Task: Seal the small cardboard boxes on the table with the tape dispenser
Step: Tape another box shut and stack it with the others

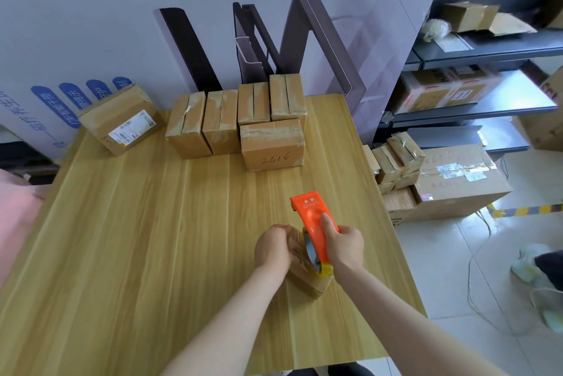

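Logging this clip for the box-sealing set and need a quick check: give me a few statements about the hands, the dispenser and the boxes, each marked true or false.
1. The right hand grips the orange tape dispenser. True.
2. The left hand lies flat on bare wood, away from any box. False: its curled fingers hold the small box beneath the dispenser.
3. A box marked 2016 stands towards the far edge of the table. True.
4. The box with a white label sits at the near right corner. False: it sits at the far left corner.
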A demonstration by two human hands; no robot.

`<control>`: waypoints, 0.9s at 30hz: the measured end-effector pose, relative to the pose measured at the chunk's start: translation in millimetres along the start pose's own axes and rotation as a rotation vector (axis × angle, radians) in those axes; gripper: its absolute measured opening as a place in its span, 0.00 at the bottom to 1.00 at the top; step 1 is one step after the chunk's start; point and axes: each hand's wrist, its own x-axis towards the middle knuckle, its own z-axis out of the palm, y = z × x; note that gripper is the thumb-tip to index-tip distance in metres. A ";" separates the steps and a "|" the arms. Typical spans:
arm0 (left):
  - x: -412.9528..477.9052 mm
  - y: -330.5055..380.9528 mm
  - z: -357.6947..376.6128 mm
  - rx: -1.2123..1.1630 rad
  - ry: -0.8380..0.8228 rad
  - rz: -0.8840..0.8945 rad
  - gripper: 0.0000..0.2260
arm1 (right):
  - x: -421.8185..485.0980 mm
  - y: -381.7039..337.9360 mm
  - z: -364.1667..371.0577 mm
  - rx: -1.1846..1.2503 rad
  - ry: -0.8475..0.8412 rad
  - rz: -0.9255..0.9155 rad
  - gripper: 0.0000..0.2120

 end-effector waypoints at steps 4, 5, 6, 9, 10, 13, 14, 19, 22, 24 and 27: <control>7.1 -4.8 -2.5 0.072 -0.046 -0.020 0.11 | 4.8 -0.6 -4.8 0.039 0.019 0.045 0.27; 8.5 -6.8 -3.0 0.072 -0.058 -0.029 0.11 | 6.1 -0.4 -5.8 0.048 0.021 0.056 0.27; 10.4 -8.3 -3.3 0.077 -0.077 -0.028 0.12 | 7.1 0.0 -6.7 0.054 0.021 0.062 0.27; 15.9 -9.2 -5.9 0.132 -0.151 0.013 0.16 | 8.9 2.7 -7.9 0.069 0.013 0.066 0.26; 18.6 -9.0 -7.1 0.149 -0.173 0.030 0.15 | 9.2 3.3 -8.0 0.074 0.009 0.066 0.25; 25.2 -4.5 -12.0 0.236 -0.256 0.102 0.12 | 9.6 4.8 -7.1 0.078 0.011 0.066 0.25; 28.3 -2.6 -11.9 0.297 -0.297 0.125 0.13 | 9.7 5.1 -6.8 0.080 0.012 0.067 0.25; 31.2 7.5 -9.2 0.314 -0.365 0.041 0.19 | 9.3 5.0 -7.4 0.087 0.016 0.055 0.25; 6.8 -7.1 -4.8 -0.033 -0.083 -0.066 0.21 | 8.1 4.2 -9.0 0.084 0.008 0.048 0.25; -18.8 -20.9 3.6 -0.139 0.128 -0.063 0.22 | 8.3 3.9 -9.7 0.090 0.004 0.047 0.25; -44.4 -31.4 17.1 -0.321 0.181 -0.180 0.14 | 7.3 3.7 -9.0 0.090 0.004 0.048 0.25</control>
